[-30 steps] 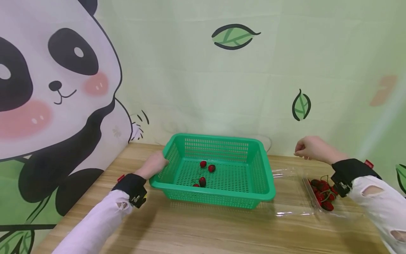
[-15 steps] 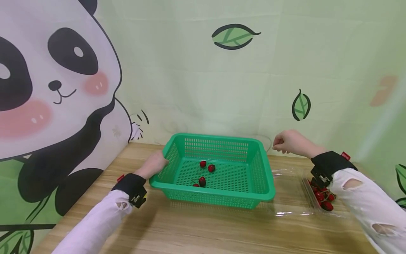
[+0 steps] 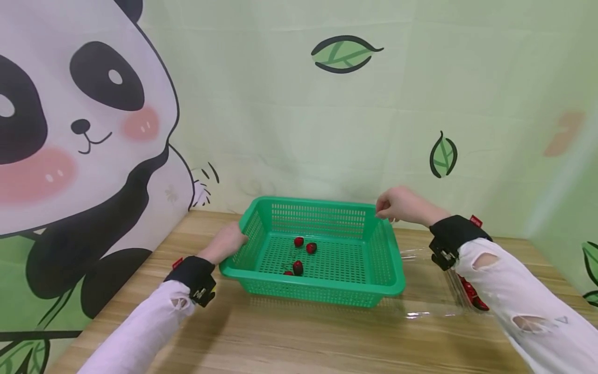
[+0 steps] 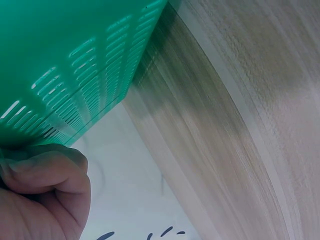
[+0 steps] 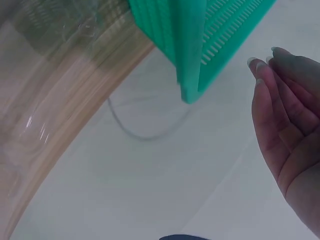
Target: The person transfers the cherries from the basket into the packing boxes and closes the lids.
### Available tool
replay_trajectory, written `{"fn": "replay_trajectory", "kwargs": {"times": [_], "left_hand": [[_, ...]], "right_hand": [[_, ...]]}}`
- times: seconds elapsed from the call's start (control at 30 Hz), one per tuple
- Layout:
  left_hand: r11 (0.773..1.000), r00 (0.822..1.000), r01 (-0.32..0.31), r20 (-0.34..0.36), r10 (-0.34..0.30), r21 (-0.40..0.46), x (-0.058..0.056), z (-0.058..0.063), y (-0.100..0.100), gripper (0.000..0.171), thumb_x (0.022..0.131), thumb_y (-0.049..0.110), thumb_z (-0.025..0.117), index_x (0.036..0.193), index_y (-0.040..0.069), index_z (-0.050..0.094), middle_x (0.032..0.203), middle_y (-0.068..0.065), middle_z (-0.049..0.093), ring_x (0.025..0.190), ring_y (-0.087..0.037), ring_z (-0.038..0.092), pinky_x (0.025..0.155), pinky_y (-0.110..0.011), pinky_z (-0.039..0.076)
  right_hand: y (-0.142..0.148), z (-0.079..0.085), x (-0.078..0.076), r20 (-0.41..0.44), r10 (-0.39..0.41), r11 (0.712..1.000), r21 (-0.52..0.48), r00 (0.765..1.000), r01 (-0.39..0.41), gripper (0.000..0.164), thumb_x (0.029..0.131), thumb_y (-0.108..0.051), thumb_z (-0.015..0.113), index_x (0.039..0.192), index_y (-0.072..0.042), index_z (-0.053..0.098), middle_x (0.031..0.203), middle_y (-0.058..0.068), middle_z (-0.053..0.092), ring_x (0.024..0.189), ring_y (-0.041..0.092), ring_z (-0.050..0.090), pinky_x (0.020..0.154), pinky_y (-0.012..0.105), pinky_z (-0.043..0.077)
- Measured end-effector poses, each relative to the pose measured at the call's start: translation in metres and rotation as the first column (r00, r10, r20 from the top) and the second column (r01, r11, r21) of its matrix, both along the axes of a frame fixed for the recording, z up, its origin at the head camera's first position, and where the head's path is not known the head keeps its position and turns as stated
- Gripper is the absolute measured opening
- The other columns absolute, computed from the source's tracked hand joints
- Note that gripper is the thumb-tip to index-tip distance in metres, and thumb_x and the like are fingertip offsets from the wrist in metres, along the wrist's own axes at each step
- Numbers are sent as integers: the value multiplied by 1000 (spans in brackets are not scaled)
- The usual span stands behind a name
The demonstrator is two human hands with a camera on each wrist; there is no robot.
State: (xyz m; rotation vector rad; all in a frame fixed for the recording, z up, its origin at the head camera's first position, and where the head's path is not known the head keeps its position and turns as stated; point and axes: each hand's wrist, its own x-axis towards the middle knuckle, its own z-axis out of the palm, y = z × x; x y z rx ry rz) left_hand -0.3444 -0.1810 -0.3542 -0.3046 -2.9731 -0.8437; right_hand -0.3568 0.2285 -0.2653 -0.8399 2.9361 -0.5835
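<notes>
In the head view a green plastic basket [image 3: 322, 295] with slotted walls stands on the table. Several dark red cherries [image 3: 298, 267] lie scattered on its floor, left of the middle. My left hand [image 3: 226, 243] grips the basket's left rim, and the left wrist view has its fingers curled right against the green wall [image 4: 90, 70]. Over the back right corner of the basket hovers my right hand [image 3: 403, 204]. Its fingertips [image 5: 259, 80] are drawn together beside the basket's edge in the right wrist view; I cannot tell whether they pinch anything.
A clear plastic punnet [image 3: 455, 291] with more cherries [image 3: 474, 298] sits to the right, partly hidden by my right forearm. Its transparent lid [image 3: 422, 283] lies spread towards the basket. Behind the wooden table [image 3: 299, 337] hangs a pale green cloth [image 3: 289, 114] with a panda print.
My right hand has moved left and slightly up, from beside the punnet to the basket's back right corner. The left hand, basket and cherries in it have stayed put.
</notes>
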Motion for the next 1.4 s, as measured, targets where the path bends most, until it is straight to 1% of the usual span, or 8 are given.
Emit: {"fn": "replay_trajectory", "kwargs": {"times": [0.13,0.27,0.37,0.53,0.63,0.83,1.13,1.4], "left_hand": [[1000,1000,-7,11,6,5,0,0,0,8,88,2,53,81,5,50,75,-6,50,65,-18,52,58,-28,46],[1000,1000,-17,14,17,6,-1,1,-1,6,88,2,53,82,3,51,75,-7,50,65,-19,53,58,-28,47],[1000,999,-26,27,26,9,-1,0,-2,6,89,2,52,83,2,52,76,-7,50,65,-19,53,58,-28,48],[1000,999,-30,36,30,9,-1,0,-2,7,89,2,52,83,2,51,76,-7,49,65,-18,53,58,-28,47],[999,999,-34,36,34,-4,-1,0,-2,8,90,3,53,82,3,51,76,-6,49,65,-19,52,59,-28,47],[1000,999,-25,31,24,7,-3,-2,-2,8,89,1,52,81,4,50,75,-6,49,65,-18,52,58,-27,46],[999,999,-38,25,38,-10,-1,0,-1,8,90,3,53,83,1,51,76,-7,49,66,-20,52,60,-30,48],[999,999,-36,13,37,-20,-1,-1,1,7,90,3,54,83,0,53,77,-8,50,67,-20,52,61,-30,48]], "right_hand": [[-11,-2,-3,14,28,1000,7,1000,-28,9,96,-5,67,96,3,72,84,14,72,71,24,65,65,32,54],[-24,-3,-6,23,35,999,13,999,-36,9,95,-5,68,96,2,74,84,9,73,71,19,64,66,29,52],[-33,-3,-8,3,57,998,32,998,-57,8,94,-5,68,95,0,75,85,10,74,73,16,63,69,30,52],[-50,-6,-9,-11,99,994,58,995,-98,11,95,-5,67,100,1,75,92,14,75,81,22,68,78,36,55],[-60,-9,-9,10,115,991,65,993,-116,14,97,-6,67,105,2,74,94,14,74,83,28,68,78,34,55],[-78,-11,-12,27,168,983,76,985,-170,13,97,-6,66,105,0,75,96,13,75,84,25,68,79,33,54],[-105,-23,-16,-23,248,963,115,969,-244,10,95,-3,68,101,-1,76,98,14,75,89,25,70,83,33,57],[-131,-32,-13,103,232,962,122,967,-244,11,96,-3,68,104,-2,76,97,12,75,76,16,67,75,27,56]]}}
